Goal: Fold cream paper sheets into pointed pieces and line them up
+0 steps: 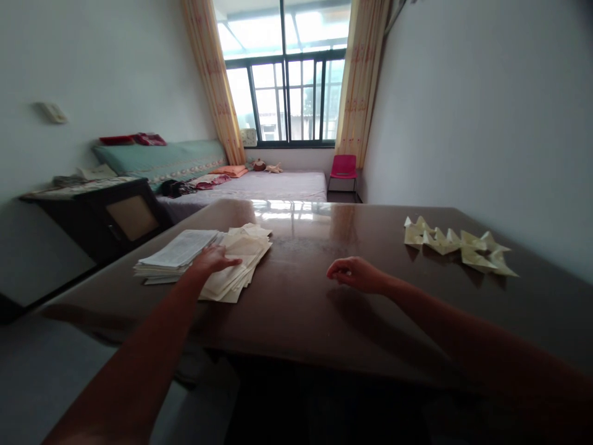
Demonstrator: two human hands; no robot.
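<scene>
My left hand (217, 261) is over the left edge of a pile of cream paper sheets (245, 253), its thumb stretched out across them and its fingers apart. Whether it presses on the sheets I cannot tell. Just left of it lies a stack of white printed paper (178, 248). My right hand (354, 273) hovers above the middle of the brown table, fingers curled in; what they hold, if anything, is hidden. Several folded cream paper shapes (463, 247) with pointed corners stand at the table's right side.
The glossy brown table (296, 327) fills the foreground. A dark cabinet (130, 213) stands at the left, a bed (287, 185) beyond the table, and a pink chair (343, 168) below the window. A white wall (486, 111) runs along the right.
</scene>
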